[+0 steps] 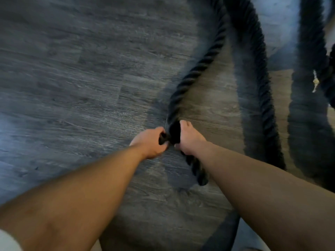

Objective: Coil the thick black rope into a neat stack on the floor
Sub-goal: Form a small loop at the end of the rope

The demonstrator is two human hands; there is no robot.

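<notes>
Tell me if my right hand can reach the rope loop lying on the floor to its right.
Probably, but not yet: the right hand grips the black rope beside the left hand. Bare floor lies between it and the loop.

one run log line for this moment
left hand: grips rope | right hand: grips rope | rope: loose loops on floor, not yet stacked | view: blurred

The rope (pixel 197 69) is formed of thick twisted black fibre strands; its surface is matt and coarse. Over the gripped section a smoother black covering (pixel 175 133) is fitted. The floor (pixel 72 87) is finished in grey wood-grain planks with a faint sheen. A pale frayed scrap (pixel 315 82) is seen against the rope at the right.
</notes>
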